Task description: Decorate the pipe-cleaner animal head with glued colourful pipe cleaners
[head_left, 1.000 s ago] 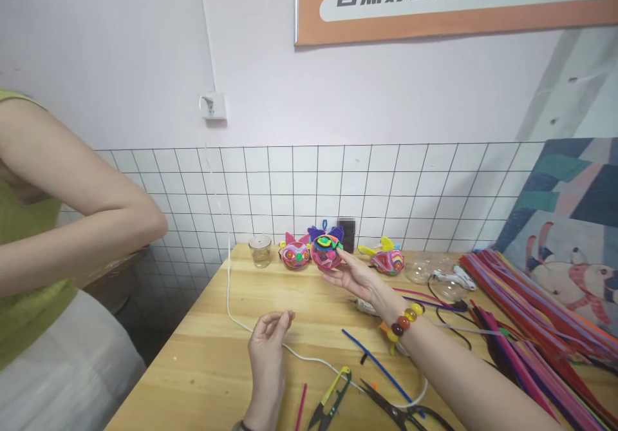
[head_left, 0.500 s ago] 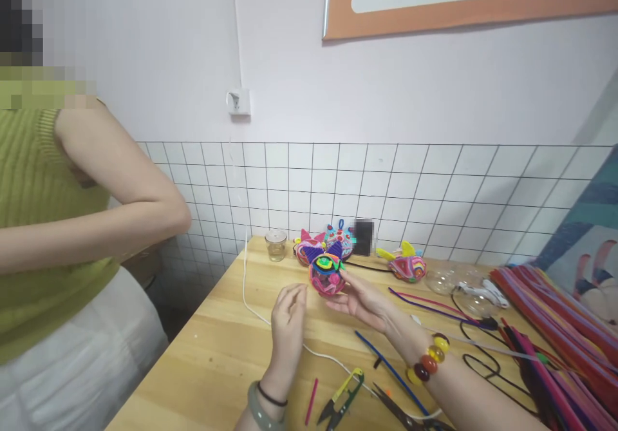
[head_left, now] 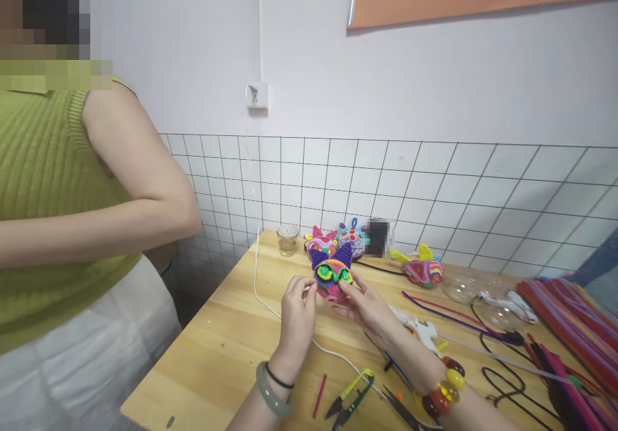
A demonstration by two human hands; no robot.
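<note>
A small round figure made of bright pipe cleaners (head_left: 331,277), with purple ears and green eyes, is held above the wooden table (head_left: 222,354) between both my hands. My right hand (head_left: 369,307) cradles it from below and the right, fingers curled on it. My left hand (head_left: 298,318) pinches its left side with thumb and fingertips. A green bangle and black band circle my left wrist, and a beaded bracelet my right wrist.
Two more pipe-cleaner heads (head_left: 321,245) and a fish-like figure (head_left: 423,270) stand by the tiled wall, next to a glass jar (head_left: 288,239). Thread snips (head_left: 351,398), scissors, a white cable, a glue gun (head_left: 422,330), clear plastic shells and pipe-cleaner bundles (head_left: 574,318) lie right. Another person in green stands left.
My right hand brought the purple-eared figure from the row by the wall toward me. My left hand rose and took hold of its left side. The view panned left.
</note>
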